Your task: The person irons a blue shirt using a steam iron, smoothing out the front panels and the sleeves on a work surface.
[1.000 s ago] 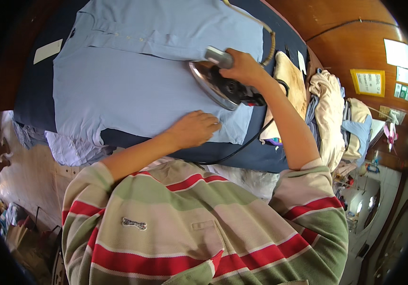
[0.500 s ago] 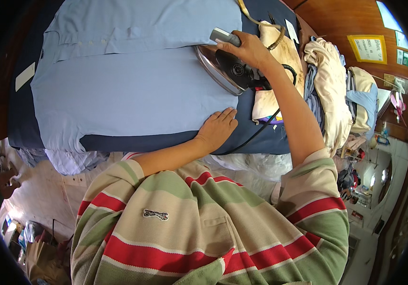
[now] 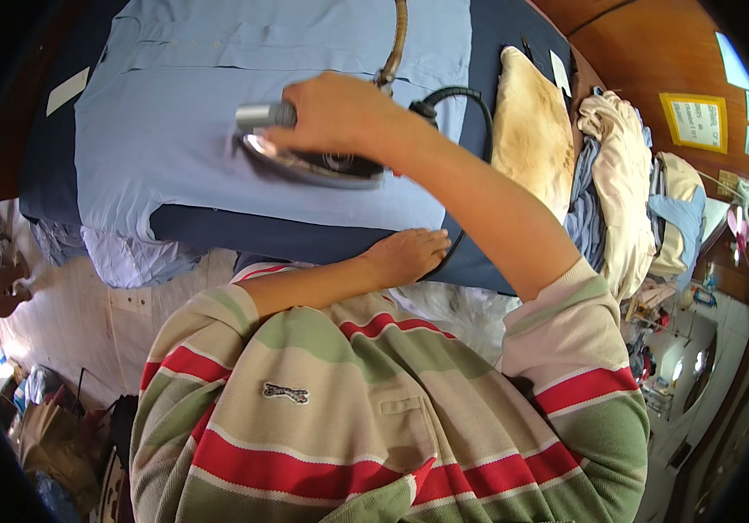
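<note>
A light blue shirt [image 3: 183,157] lies spread on the dark blue cover of the ironing surface [image 3: 244,231]. My right hand [image 3: 335,109] is closed round the handle of a steam iron [image 3: 326,167], which rests on the shirt's middle. A brown hose rises behind the hand and a black cord loops to its right. The iron's tip is slightly smeared by motion. My left hand [image 3: 408,255] lies at the near edge of the surface, beside the shirt's lower right corner, fingers stretched out to the right with nothing visible in them.
A scorched cream pad [image 3: 531,131] lies right of the shirt. Beyond it sit piles of folded clothes [image 3: 614,192]. A white card [image 3: 68,91] lies at the far left. Clear plastic [image 3: 462,301] and pale cloth hang below the near edge.
My right hand has slid the iron left, from the shirt's right edge to its middle. The left hand has shifted slightly nearer and off the shirt's edge.
</note>
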The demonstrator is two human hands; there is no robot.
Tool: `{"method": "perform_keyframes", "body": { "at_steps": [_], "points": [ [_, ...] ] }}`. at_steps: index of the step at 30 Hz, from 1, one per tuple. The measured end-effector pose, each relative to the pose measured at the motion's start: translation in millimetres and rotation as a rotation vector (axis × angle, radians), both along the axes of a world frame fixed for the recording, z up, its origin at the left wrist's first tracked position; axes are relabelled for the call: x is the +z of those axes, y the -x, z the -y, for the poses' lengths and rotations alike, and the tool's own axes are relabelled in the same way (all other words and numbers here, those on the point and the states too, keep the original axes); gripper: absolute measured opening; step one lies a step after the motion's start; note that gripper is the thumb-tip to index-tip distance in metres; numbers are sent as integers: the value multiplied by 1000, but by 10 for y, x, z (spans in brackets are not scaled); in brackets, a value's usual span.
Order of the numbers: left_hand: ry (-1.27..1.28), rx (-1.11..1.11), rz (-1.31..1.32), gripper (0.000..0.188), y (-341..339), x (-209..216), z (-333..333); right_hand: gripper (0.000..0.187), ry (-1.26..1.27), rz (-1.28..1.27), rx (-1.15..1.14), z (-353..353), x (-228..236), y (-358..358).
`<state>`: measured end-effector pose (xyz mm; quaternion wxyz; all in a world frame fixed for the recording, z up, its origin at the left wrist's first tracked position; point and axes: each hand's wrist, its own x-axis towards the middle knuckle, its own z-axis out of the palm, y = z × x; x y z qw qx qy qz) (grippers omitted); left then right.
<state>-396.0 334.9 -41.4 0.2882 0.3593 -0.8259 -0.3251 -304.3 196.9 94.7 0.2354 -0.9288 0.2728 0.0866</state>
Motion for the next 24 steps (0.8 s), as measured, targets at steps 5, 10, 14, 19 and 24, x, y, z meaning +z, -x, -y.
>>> {"method": "perform_keyframes", "body": {
  "at_steps": [5,10,14,19,24],
  "points": [
    [313,-128,31,20,-758,-91,-287,50,-112,-96,118,-482,142,154],
    [322,265,78,21,-1749,229,-845,49,-121,-118,158,-532,188,138],
    [281,890,5,22,-2184,244,-828,53,-72,-39,11,-258,167,169],
    [202,1075,336,32,-2474,225,-301,59,28,16,-314,177,177,282],
    [-36,1143,842,50,-2585,39,-283,60,55,85,-632,542,-112,808]
  ]
}}
